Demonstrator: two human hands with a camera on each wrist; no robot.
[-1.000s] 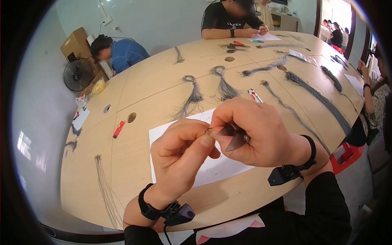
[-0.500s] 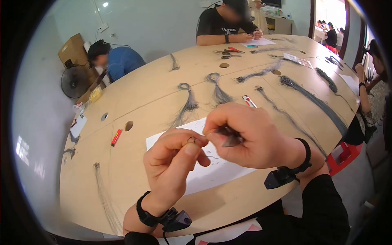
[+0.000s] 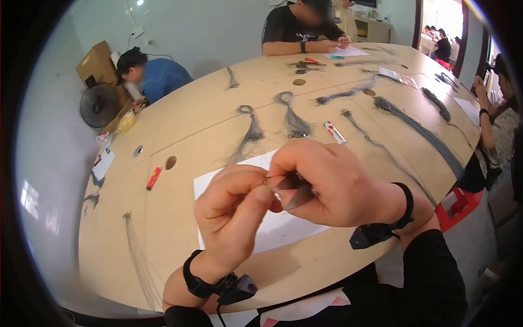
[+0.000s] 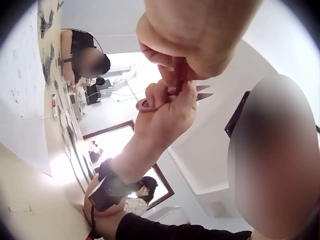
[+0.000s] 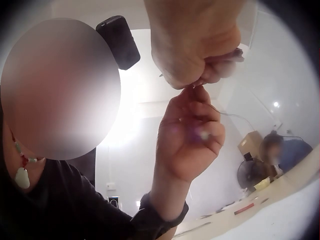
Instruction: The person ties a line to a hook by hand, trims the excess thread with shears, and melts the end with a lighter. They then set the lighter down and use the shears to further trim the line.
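In the head view my left hand [image 3: 231, 210] pinches a tiny dark wire-like loop [image 3: 267, 182] between thumb and index finger. My right hand [image 3: 332, 182] touches it from the right, its fingers curled round small scissors whose pointed blades [image 3: 291, 197] stick out of the grip toward the left hand. In the left wrist view the scissors' pink handle [image 4: 145, 105] shows at the right hand [image 4: 167, 112], with two blade tips [image 4: 204, 93] on the other side. A thin line [image 5: 232, 114] runs off from the fingertips in the right wrist view. The fingertips partly hide the loop.
White paper [image 3: 289, 231] lies beneath the hands. Beyond are looped strand bundles [image 3: 250, 131], a white-and-red lighter [image 3: 334, 132] and a long dark bundle [image 3: 419, 133]. A red lighter [image 3: 153, 179] lies left. Other people sit around the table [image 3: 180, 229].
The hands parted slightly, then came together again. The scissor blades turned in the right hand and now point toward the left fingertips. The head view has shifted a little.
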